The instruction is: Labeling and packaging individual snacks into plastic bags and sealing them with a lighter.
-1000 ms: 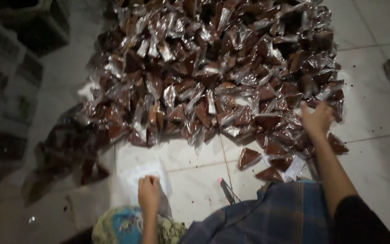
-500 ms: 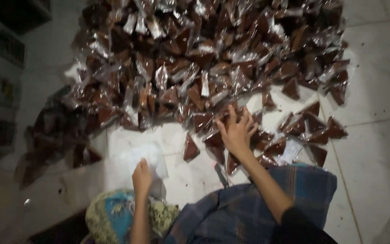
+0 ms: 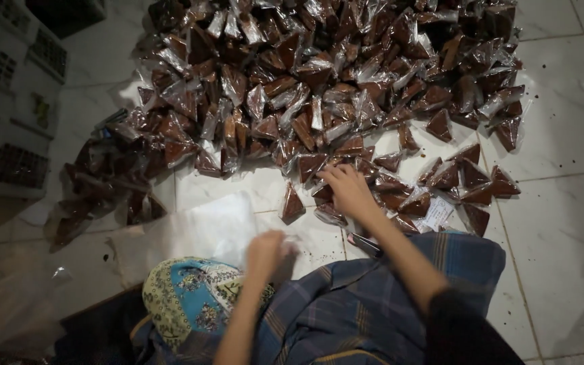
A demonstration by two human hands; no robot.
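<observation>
Seated on a white tiled floor (image 3: 562, 223), I work at the near edge of a wide heap of packets (image 3: 332, 74). At far left stand pale slotted crates (image 3: 8, 81), and just right of them a darker, shadowed spill of the same packets (image 3: 109, 182) trails toward me. Near left, over my knee, lies a patterned blue and yellow cloth (image 3: 190, 297), with a limp clear plastic sheet (image 3: 204, 230) spread flat on the tiles above it. My left hand (image 3: 265, 253) rests at that sheet's right edge, fingers curled and pressed together; whether they pinch the plastic I cannot tell, as the hand is blurred. Just right of it a lone triangular packet (image 3: 292, 204) lies apart from the rest. My right hand (image 3: 346, 189) is down on the loose packets nearest me, fingers spread and slightly bent over them, touching several and closed on none that I can see. By my judgement the sorting is barely begun: only a thin scatter has been pulled near, and the great heap beyond remains. The packets are small triangular wedges, dark brown inside, wrapped in crinkled glossy film that catches the light. My blue plaid wrap (image 3: 373, 304) fills the near right.
</observation>
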